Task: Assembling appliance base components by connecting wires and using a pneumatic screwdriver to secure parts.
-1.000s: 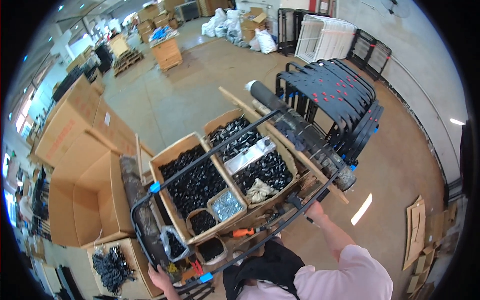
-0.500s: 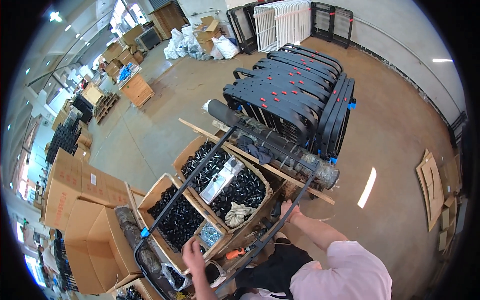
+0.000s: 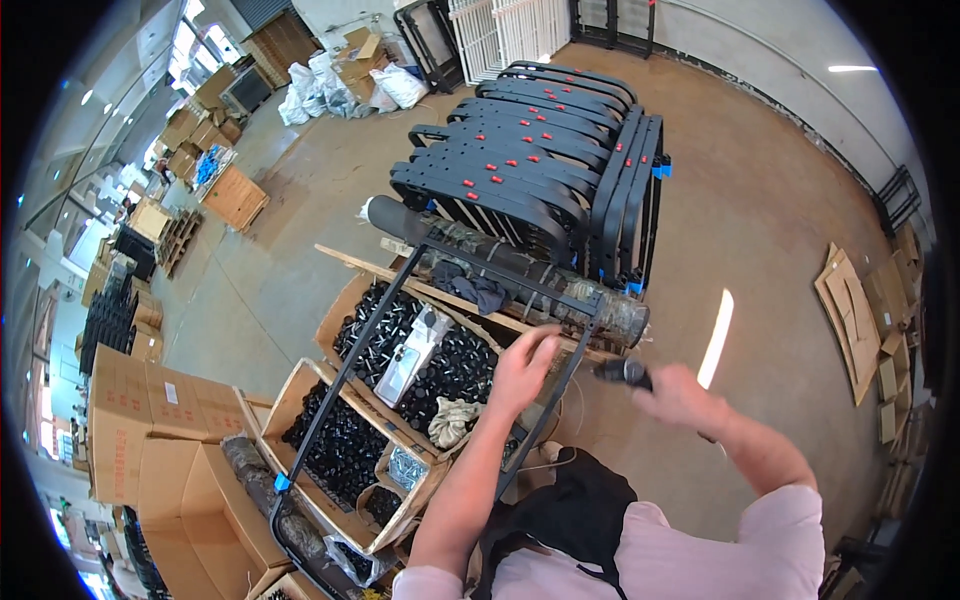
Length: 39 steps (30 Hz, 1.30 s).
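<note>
A black tubular frame (image 3: 345, 370) lies across the wooden bins, its far right corner close to my hands. My left hand (image 3: 525, 365) is beside that corner, fingers drawn together; anything between them is too small to make out. My right hand (image 3: 680, 395) is closed on a black handheld tool (image 3: 625, 373), its narrow end pointing left toward the frame. The tool's exact kind is unclear. Under the frame, one bin holds black-headed bolts (image 3: 465, 370), another black knob-like parts (image 3: 335, 440), and a small compartment silver screws (image 3: 405, 467).
A clear plastic case (image 3: 410, 355) and a pale cloth glove (image 3: 453, 422) lie on the bolts. A wrapped roll (image 3: 480, 255) stretches behind the bins, with stacked black frames (image 3: 520, 150) beyond. An open cardboard box (image 3: 205, 510) stands left; flat cardboard (image 3: 850, 320) leans at right.
My left hand has moved up from the small screw compartment to the frame's far right corner. My right hand has left the frame's bar and moved right, now with the black tool.
</note>
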Tool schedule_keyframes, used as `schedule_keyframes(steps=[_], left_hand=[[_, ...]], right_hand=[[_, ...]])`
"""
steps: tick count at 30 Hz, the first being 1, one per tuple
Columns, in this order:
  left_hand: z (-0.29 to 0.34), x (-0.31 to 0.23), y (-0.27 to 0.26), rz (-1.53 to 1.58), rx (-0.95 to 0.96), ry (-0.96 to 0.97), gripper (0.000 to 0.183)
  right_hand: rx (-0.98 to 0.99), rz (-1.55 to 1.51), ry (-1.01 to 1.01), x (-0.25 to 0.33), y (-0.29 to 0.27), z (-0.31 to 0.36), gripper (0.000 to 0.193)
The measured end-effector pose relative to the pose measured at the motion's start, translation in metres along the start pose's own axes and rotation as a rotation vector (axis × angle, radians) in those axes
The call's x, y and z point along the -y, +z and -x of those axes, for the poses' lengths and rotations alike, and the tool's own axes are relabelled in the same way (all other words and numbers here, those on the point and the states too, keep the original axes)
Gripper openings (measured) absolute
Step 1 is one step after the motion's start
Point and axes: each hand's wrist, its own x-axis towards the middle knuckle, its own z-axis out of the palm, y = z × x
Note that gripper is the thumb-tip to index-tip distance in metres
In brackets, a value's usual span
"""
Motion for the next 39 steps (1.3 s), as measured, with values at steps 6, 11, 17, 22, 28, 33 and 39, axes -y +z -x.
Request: schedule_keyframes(steps=[6, 11, 17, 22, 28, 33, 39], left_hand=[[-0.084, -0.062, 0.060, 0.327, 0.252, 0.080, 0.046], [-0.104, -0.032, 0.075, 0.425, 0.256, -0.031, 0.035], [-0.109, -0.024, 0.080, 0.467, 0.260, -0.036, 0.030], [-0.108, -0.024, 0.079, 0.476, 0.216, -0.039, 0.025], [-0.096, -0.020, 0.077, 0.361, 0.229, -0.008, 0.026], [-0.095, -0.024, 0.081, 0.369, 0.222, -0.006, 0.026], [-0.097, -0.022, 0.083, 0.423, 0.272, -0.027, 0.026]], right_hand=[[-0.056, 0.060, 0.077, 0.036, -0.082, -0.061, 0.045], [0.009, 0.059, 0.101, 0.039, -0.075, -0.091, 0.048], [0.026, 0.126, 0.108, 0.026, -0.068, -0.106, 0.052], [0.051, 0.155, 0.091, 0.030, -0.070, -0.108, 0.053], [0.085, 0.188, 0.032, 0.022, -0.071, -0.106, 0.054], [0.075, 0.209, -0.027, 0.013, -0.075, -0.107, 0.056], [0.111, 0.158, -0.016, 0.006, -0.074, -0.108, 0.063]])
